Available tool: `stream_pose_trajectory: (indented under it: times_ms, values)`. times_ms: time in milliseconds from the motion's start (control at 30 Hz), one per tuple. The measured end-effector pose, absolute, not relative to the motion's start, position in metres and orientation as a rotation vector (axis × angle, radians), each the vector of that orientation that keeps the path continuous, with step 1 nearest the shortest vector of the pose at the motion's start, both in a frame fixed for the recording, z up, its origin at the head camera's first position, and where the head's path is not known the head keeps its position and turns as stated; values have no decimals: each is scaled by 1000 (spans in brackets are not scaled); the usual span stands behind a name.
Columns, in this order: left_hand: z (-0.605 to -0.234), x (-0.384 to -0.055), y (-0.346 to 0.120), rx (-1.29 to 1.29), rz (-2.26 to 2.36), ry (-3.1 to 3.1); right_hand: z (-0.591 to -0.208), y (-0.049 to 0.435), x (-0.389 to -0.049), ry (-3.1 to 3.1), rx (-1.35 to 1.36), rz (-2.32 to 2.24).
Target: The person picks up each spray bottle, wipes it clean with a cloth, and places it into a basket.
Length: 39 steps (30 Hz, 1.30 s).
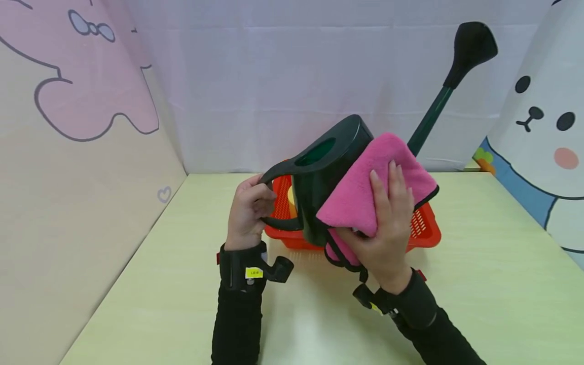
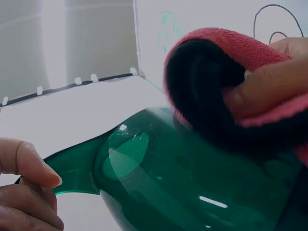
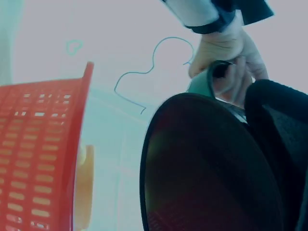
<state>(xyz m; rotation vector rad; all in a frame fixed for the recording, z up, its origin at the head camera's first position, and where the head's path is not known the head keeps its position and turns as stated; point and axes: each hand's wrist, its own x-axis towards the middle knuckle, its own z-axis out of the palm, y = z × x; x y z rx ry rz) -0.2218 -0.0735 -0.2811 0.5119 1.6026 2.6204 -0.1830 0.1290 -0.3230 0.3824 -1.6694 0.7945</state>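
Observation:
A dark green watering can (image 1: pixel 315 192) is held up over the table, its long spout with a black rose (image 1: pixel 474 43) pointing up to the right. My left hand (image 1: pixel 248 210) grips the can's handle (image 1: pixel 280 223), with the fingers curled round it. My right hand (image 1: pixel 388 228) holds a pink cloth (image 1: pixel 356 187) with a black edge against the can's side. Its fingers lie over the cloth, and in the left wrist view the thumb (image 2: pixel 260 91) presses into a fold. The right wrist view shows the can's dark round base (image 3: pixel 207 163).
Behind and below the can, a red plastic basket (image 1: pixel 426 233) with slotted walls stands on the pale table (image 1: pixel 173 304). Something yellow (image 1: pixel 291 197) shows inside it. A white curtain (image 1: pixel 283 76) hangs at the back, and cartoon-printed panels stand at both sides.

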Motion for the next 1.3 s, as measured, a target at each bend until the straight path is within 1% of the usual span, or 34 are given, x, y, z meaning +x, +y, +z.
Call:
stream_pose_trajectory:
  times_ms: [333,467,667,1100,1200,1300]
  values:
    - [-280,-220,-59,413,2597,1652,-340,103,-179,-1706,546,230]
    - [-281,-221,-58,411,2591,1652,-337,103,-178,-1695,572,183]
    - [-283,-222,-58,472,2577,1644,-330,116,-178,-1695,567,458]
    - [-281,-219,-65,404,2513,1714,-311,157,-187,-1693,417,1201]
    - [-280,-218,-66,405,2505,1718,-309,162,-187,-1719,399,1264]
    - [-280,-217,-65,404,2505,1713,-309,160,-186,-1729,393,1216]
